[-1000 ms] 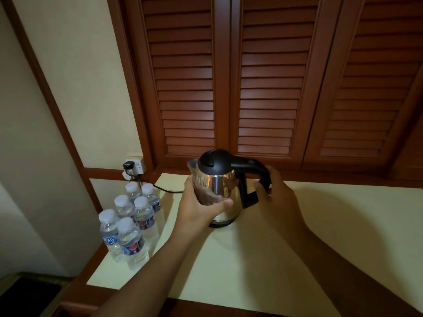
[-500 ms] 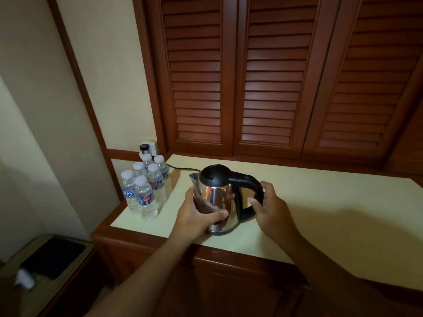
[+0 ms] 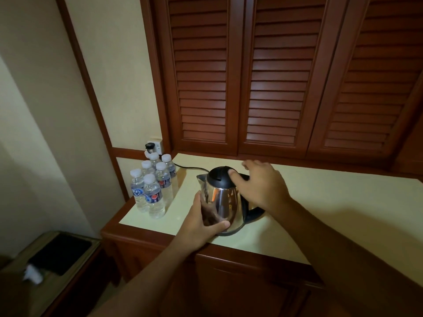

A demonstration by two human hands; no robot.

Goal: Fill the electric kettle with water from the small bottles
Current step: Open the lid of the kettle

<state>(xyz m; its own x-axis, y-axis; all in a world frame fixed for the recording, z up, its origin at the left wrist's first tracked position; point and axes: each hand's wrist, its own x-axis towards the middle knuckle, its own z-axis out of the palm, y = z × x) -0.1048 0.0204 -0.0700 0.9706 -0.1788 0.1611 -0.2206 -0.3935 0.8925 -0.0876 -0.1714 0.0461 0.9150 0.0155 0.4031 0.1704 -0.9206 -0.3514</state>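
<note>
With the kettle (image 3: 220,200) standing near the counter's (image 3: 320,216) front edge, left hand (image 3: 201,221) wrapped round its body and right hand (image 3: 261,184) spread loosely over the shut lid (image 3: 219,176), a hard tug could tip it off.

A shiny steel electric kettle (image 3: 223,202) with a black lid (image 3: 219,177) stands on the cream counter top (image 3: 343,202), close to the front edge. The left hand (image 3: 201,221) wraps around the kettle's near side, low down. The right hand (image 3: 263,186) rests over the kettle's top, with its thumb on the lid. Left of the kettle, six small water bottles (image 3: 153,186) with white caps stand bunched together. Behind the bottles, a black plug (image 3: 150,146) sits in a wall socket, and a black cord (image 3: 192,167) runs to the kettle. Brown slatted doors (image 3: 274,76) rise behind the kettle.
</note>
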